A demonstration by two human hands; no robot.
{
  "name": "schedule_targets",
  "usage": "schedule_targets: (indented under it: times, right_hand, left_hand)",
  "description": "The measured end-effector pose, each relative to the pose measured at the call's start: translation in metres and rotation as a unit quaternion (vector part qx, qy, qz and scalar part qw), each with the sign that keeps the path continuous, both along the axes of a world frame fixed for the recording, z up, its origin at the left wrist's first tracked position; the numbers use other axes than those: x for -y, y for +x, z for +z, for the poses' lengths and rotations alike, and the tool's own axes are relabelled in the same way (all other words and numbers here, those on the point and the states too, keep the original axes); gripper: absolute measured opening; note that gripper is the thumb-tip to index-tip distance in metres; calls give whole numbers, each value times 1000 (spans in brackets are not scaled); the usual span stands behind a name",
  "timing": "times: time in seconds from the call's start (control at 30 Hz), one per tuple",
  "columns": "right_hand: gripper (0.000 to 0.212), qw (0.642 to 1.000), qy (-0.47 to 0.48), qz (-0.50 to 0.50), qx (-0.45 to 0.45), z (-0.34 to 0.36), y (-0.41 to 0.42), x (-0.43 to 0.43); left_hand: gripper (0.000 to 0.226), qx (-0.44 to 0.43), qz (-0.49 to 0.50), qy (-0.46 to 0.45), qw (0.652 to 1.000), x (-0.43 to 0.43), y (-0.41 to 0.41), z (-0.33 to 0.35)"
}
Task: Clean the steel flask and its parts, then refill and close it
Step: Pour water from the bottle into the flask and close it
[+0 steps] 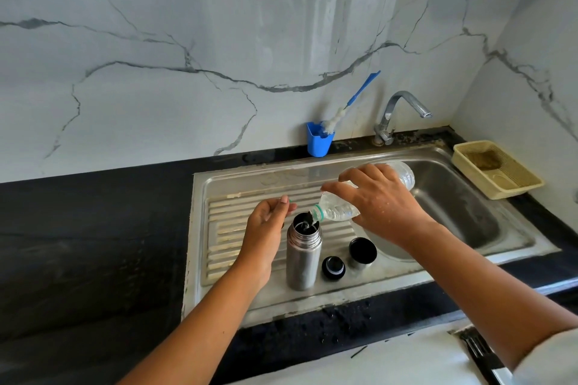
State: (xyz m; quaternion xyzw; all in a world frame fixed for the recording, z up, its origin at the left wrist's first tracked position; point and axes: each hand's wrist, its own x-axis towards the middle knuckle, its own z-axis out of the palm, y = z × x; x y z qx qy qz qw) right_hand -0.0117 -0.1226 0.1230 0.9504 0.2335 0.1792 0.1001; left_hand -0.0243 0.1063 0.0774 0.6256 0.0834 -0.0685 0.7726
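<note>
Two caps rt of flask, touching nothing.

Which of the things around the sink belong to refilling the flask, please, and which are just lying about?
In use: steel flask, plastic bottle in the right hand, green bottle cap in the left hand, stopper, cup lid.

Lying about: bottle brush, blue holder, tap, beige basket.

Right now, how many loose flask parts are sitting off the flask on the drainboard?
2. The black stopper lies just right of the steel flask, and the steel cup lid stands farther right, near the basin edge. Neither hand touches them; none seem hidden.
</note>
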Motion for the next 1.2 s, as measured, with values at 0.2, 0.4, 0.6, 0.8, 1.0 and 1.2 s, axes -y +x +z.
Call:
schedule_targets:
  times: [0.2,0.4,0.6,0.8,1.0,1.2]
  right_hand:
    - [93,1000,-2,5,15,6,-2,-1]
    - [90,1000,-20,-2,12,11,-2,-1]
    - [92,1000,-20,-2,12,13,-1,-1]
    - [93,1000,-23,-4,5,15,-2,-1]
    - [91,1000,-26,-5,5,17,-2,-2]
    - [91,1000,-20,1,6,16,0,-3]
  left_hand:
    - [31,1,-2,-4,1000,-2,-2,2]
    - [28,-2,4,-8,1000,-3,-4,3]
    - [30,-6,3,-12,1000,-3,-5,3]
    - [27,-6,3,-9,1000,-3,-5,3]
    - [23,-8,3,-14,1000,-4,-4,2]
    - [20,-11,5,-23,1000,-7,-3,1]
